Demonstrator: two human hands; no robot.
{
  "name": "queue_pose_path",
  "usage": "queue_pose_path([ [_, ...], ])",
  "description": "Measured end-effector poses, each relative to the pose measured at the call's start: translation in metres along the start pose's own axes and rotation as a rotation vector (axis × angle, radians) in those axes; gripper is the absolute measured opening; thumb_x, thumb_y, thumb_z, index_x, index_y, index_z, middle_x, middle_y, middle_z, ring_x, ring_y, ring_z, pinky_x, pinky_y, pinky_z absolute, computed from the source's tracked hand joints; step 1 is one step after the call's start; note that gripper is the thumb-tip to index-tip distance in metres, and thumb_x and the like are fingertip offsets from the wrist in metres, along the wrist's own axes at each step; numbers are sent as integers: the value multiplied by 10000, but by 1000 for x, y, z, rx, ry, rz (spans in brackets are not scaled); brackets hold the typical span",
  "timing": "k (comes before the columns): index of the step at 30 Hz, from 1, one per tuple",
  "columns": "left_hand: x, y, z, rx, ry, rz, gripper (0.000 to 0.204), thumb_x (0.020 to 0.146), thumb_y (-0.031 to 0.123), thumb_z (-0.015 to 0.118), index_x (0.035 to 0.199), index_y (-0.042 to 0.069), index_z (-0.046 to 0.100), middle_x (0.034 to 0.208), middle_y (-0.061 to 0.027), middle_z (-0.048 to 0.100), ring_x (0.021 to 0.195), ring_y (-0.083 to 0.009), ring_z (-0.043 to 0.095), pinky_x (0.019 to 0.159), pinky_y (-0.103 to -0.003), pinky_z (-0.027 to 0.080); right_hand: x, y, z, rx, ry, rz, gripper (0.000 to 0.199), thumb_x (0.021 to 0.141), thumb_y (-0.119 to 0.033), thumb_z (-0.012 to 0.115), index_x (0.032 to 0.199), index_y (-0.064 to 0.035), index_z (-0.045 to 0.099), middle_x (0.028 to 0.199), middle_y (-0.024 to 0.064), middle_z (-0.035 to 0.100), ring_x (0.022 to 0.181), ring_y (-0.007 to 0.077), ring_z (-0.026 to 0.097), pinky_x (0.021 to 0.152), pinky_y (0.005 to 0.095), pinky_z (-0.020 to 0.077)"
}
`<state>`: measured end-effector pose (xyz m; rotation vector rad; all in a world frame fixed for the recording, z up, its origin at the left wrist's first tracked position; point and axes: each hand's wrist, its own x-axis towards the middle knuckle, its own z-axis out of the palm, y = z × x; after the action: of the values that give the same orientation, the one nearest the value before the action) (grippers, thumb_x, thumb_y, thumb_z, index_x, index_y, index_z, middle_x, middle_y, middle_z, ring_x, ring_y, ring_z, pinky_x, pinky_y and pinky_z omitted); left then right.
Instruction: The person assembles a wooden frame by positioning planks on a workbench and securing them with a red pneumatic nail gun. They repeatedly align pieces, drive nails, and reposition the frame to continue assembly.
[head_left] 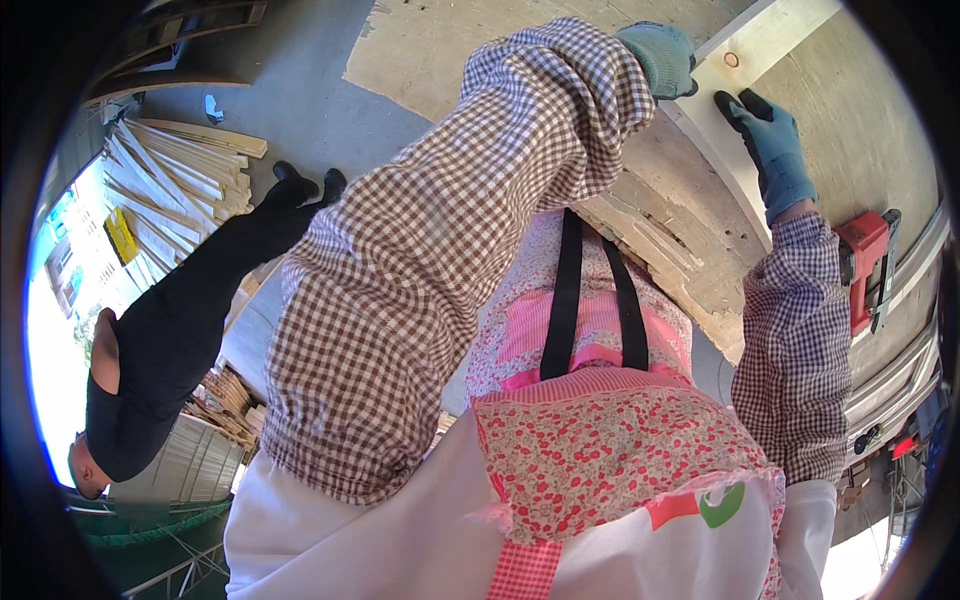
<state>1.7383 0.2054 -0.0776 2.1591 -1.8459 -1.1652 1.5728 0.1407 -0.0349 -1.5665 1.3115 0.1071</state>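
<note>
My left hand (pixel 660 62), in a grey-green glove with dark fingertips, is curled at the left edge of the pale wooden pieces. Its fingers are closed against that edge, and their grip is partly hidden. My right hand (pixel 775 150), gloved alike, has its fingers stretched out, with the tips touching a curved wooden board (pixel 722 150). A straight wooden board (pixel 765 45) with a round knot meets the curved one between my hands. Both lie on a large plywood surface (pixel 850 130).
A red nail gun (pixel 862 262) lies right of my right forearm. A rough-edged board (pixel 670 235) lies near my waist. At left, a person in dark clothes (pixel 185 320) stands by a pile of wooden strips (pixel 165 180). Curved wooden pieces (pixel 165 90) lie at far left.
</note>
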Motion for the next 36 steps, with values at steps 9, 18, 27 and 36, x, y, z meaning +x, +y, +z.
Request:
queue_pose_path([
  [9, -13, -3, -18, -58, -124, -13, 355, 751, 391, 600, 927, 92, 675, 851, -115, 651, 813, -238, 618, 746, -378, 478, -23, -14, 4, -140, -38, 28, 517, 765, -251, 669, 1168, 37, 518, 806, 59, 613, 646, 93, 526, 583, 228, 440],
  [18, -25, -4, -19, -92, -164, -71, 321, 762, 388, 624, 931, 121, 681, 866, -54, 660, 818, -227, 613, 751, -360, 468, -19, 0, 5, -209, -29, -57, 445, 776, -249, 663, 1121, 13, 559, 802, 43, 619, 630, 82, 520, 570, 221, 432],
  [27, -29, 4, -37, 79, -31, 132, 304, 737, 284, 651, 921, 41, 652, 892, -133, 644, 811, -257, 620, 711, -366, 493, -2, 21, -2, -114, -82, -72, 421, 775, -252, 674, 1128, -48, 572, 791, -19, 602, 595, 41, 466, 530, 188, 383],
  [36, -45, 22, -62, 171, -100, 117, 356, 706, 229, 665, 1004, 36, 625, 981, -162, 619, 919, -287, 598, 775, -390, 486, 0, 26, -9, -20, -165, -151, 405, 801, -225, 647, 1143, -30, 554, 859, -13, 603, 622, 46, 457, 543, 190, 375],
])
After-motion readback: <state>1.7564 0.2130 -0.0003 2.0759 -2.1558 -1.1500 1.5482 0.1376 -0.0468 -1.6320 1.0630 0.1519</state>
